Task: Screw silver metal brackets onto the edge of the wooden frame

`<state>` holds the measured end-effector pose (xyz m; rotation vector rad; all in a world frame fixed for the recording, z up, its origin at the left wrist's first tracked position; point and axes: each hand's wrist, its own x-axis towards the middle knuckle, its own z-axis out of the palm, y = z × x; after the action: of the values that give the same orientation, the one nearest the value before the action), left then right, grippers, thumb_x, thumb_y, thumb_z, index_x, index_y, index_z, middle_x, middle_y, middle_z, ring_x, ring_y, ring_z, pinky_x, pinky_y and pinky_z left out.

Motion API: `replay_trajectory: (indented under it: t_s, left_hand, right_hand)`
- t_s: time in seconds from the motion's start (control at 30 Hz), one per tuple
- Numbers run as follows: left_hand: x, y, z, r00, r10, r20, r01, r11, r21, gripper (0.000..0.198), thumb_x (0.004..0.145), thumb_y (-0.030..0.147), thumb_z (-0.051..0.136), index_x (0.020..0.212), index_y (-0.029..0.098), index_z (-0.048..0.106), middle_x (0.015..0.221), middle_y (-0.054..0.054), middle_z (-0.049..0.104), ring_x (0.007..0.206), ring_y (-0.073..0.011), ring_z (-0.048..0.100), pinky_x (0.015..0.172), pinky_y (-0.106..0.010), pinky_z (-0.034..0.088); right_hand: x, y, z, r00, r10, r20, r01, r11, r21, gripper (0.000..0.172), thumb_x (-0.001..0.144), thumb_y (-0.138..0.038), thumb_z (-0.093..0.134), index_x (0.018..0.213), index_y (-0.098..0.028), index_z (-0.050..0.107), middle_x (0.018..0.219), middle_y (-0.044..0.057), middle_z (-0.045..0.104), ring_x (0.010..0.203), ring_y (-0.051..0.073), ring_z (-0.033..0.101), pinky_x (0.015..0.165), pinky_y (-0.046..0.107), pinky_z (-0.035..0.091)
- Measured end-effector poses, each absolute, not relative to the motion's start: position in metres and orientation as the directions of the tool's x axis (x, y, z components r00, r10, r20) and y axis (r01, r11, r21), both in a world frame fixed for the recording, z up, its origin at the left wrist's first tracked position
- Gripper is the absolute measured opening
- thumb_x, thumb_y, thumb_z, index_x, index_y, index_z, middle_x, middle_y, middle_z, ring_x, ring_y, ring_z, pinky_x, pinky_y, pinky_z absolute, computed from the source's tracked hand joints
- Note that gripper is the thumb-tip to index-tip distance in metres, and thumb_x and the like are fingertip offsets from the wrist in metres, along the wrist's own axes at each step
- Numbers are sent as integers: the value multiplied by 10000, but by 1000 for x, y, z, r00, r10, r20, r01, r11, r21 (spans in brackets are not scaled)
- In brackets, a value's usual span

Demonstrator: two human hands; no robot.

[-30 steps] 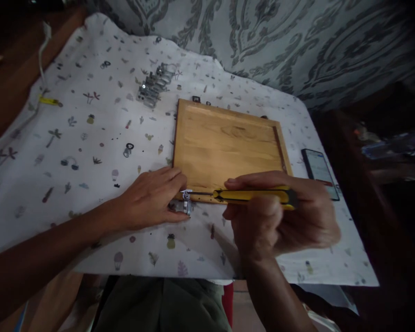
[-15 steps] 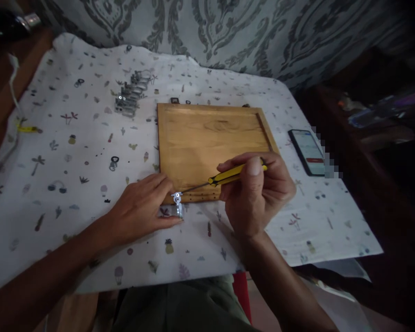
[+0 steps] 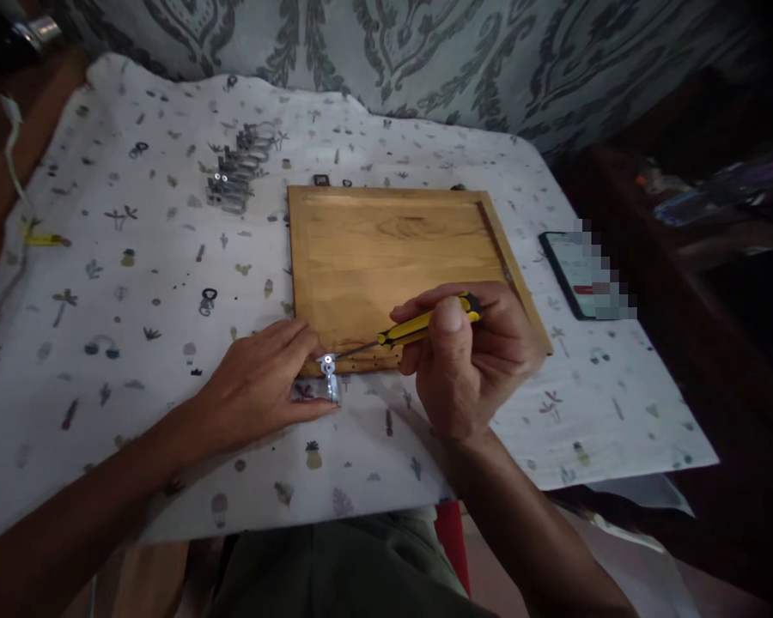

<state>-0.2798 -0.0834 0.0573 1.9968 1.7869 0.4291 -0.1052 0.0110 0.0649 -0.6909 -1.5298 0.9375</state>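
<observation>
A wooden door panel (image 3: 374,266) with a raised frame lies on the cloth in front of me. At its near left corner sits a metal cabinet hinge (image 3: 330,388), its arm jutting past the near edge. My left hand (image 3: 254,378) grips the hinge, fingers by the panel corner and thumb at the hinge's lower end. In my right hand (image 3: 473,369) is a yellow and black screwdriver (image 3: 409,330), held low and slanted. Its tip meets or nearly meets the hinge's upper part; exact contact is too small to tell. Several small dark holes run along the panel's near edge.
Several more hinges (image 3: 237,172) stand in a row at the back left of the patterned tablecloth (image 3: 135,343). A phone (image 3: 576,275) lies to the right of the panel. At far left is a white cable (image 3: 14,146); a patterned wall (image 3: 412,60) rises behind.
The screwdriver and my right hand have shifted slightly left, and the handle looks turned a little. My left hand keeps its place on the hinge. The whole view has moved slightly.
</observation>
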Motion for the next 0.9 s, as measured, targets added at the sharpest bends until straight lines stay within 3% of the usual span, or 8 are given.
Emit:
replay_trajectory:
  t_s: [0.67, 0.9]
  left_hand:
    - [-282, -86, 49, 150, 988, 32, 868, -147, 475, 407, 813, 467, 777, 962, 202, 506, 947, -16, 613, 882, -225, 611, 660, -305, 416]
    - [-281, -86, 52, 140, 990, -13, 857, -115, 502, 372, 827, 465, 748, 959, 206, 516, 978, -25, 616, 921, -239, 609, 679, -323, 428]
  right_hand:
    - [-109, 5, 63, -185, 806, 562, -148, 543, -827, 175, 943, -399, 697, 908, -228, 721, 780, -36, 753, 359, 43, 532, 284, 201, 388]
    - [-104, 1, 78, -386, 695, 606, -17, 652, -758, 117, 936, -366, 714, 961, -253, 724, 816, -21, 743, 425, 87, 571, 392, 273, 458]
